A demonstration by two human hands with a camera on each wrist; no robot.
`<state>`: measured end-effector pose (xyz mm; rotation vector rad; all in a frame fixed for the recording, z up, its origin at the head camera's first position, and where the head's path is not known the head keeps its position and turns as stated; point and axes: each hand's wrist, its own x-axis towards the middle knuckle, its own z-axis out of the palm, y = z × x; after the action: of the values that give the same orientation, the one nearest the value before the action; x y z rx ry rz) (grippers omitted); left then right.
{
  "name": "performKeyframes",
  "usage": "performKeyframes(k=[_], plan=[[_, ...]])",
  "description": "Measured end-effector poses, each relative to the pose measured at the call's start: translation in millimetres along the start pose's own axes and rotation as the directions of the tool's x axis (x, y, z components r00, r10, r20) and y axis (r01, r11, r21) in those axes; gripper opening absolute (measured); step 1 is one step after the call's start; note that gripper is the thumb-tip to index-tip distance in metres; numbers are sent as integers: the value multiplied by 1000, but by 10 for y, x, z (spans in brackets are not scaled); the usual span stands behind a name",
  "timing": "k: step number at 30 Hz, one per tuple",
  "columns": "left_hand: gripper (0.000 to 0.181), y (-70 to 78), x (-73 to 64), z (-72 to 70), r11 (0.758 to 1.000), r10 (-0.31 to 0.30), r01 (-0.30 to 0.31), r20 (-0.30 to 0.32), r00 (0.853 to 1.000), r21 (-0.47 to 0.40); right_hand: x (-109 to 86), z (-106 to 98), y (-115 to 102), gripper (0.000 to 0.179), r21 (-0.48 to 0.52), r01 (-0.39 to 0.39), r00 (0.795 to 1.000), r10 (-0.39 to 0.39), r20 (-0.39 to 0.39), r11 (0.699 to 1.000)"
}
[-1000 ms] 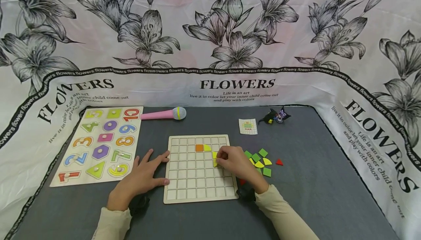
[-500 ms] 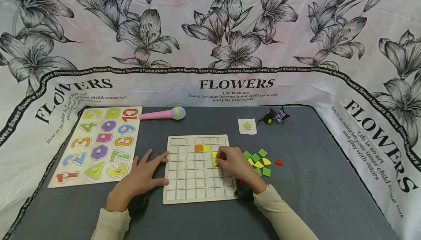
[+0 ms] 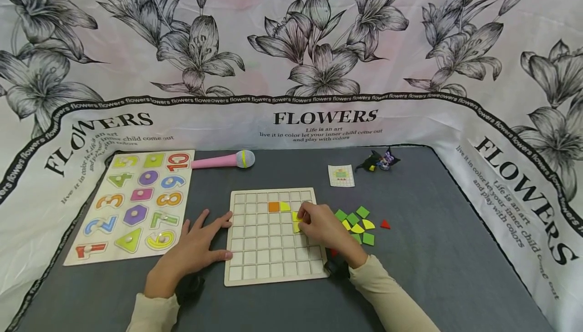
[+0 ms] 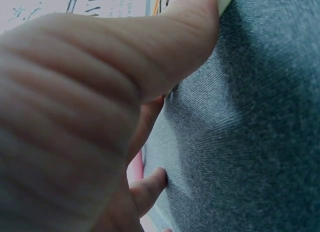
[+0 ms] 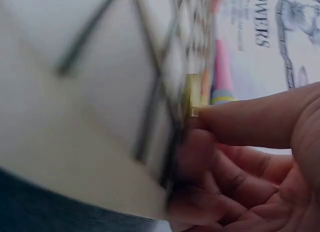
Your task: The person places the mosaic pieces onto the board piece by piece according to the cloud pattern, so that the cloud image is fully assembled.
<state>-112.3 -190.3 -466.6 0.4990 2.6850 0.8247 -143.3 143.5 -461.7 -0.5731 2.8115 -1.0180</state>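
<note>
A pale wooden grid board lies on the dark cloth, with an orange square and a yellow piece side by side in its upper cells. My left hand spreads its fingers, and the thumb and fingertips touch the board's left edge. Over the board's right half, my right hand is curled, pinching a small yellow piece between thumb and fingertips. More yellow shows just left of those fingers. The hand hides the cells beneath it.
Right of the board lie loose green squares, yellow quarter-round pieces and a red triangle. A pattern card and a small dark figurine sit behind. A number puzzle board and pink toy microphone are at left.
The head view has shifted slightly. Both hands keep their places at the board, the right still at the yellow pieces.
</note>
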Motion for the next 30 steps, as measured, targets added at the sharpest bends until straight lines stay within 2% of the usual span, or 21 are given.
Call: performKeyframes(k=[7, 15, 18, 21, 25, 30], plan=[[94, -8, 13, 18, 1000, -12, 12, 5, 1000, 3, -2, -12, 11, 12, -4, 3, 1000, -3, 10, 1000], [94, -20, 6, 10, 1000, -4, 4, -5, 1000, 11, -127, -129, 84, 3, 83, 64, 997, -67, 30, 995], [93, -26, -6, 5, 1000, 10, -9, -18, 1000, 11, -211, -206, 125, 3, 101, 81, 997, -82, 1, 992], [93, -25, -7, -6, 1000, 19, -19, -24, 1000, 6, -290, -309, 184, 5, 81, 76, 997, -73, -40, 994], [94, -24, -7, -4, 1000, 13, -13, -17, 1000, 7, -408, -442, 281, 7, 54, 19, 999, -16, -50, 998], [94, -45, 0, 22, 1000, 9, -9, -11, 1000, 15, -524, -570, 423, 8, -41, -20, 997, 17, -82, 999]])
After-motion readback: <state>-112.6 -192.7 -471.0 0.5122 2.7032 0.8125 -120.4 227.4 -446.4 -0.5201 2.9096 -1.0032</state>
